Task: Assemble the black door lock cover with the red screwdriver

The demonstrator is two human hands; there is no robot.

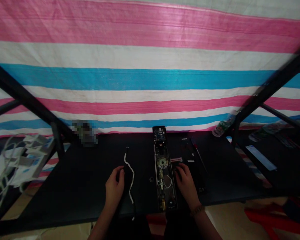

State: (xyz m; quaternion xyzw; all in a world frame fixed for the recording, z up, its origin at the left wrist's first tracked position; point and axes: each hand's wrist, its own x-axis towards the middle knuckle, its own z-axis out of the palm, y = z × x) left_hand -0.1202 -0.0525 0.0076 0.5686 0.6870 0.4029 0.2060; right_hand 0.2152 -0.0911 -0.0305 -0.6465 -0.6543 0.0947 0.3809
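Fingers half-curled, left hand [114, 185] empty, thumb parted, near thin white sleeved cable [133, 174]; right hand [186, 181] loosely bent beside long black open electronics casing [169, 192], hold unclear

Dim foreground, brighter backdrop (a soft glare up top), slight blur, and edges bowed by distortion.

the cable [133, 174] is white, the sheet [150, 79] striped pink, white, blue.

We logged the device [168, 186] on the table [77, 186]. Left of it lay the cable [133, 176]; right of it, the screwdriver [200, 156]. Farther right, toward the rear, we noted the bottle [222, 126]. The sheet [140, 78] hung behind it.
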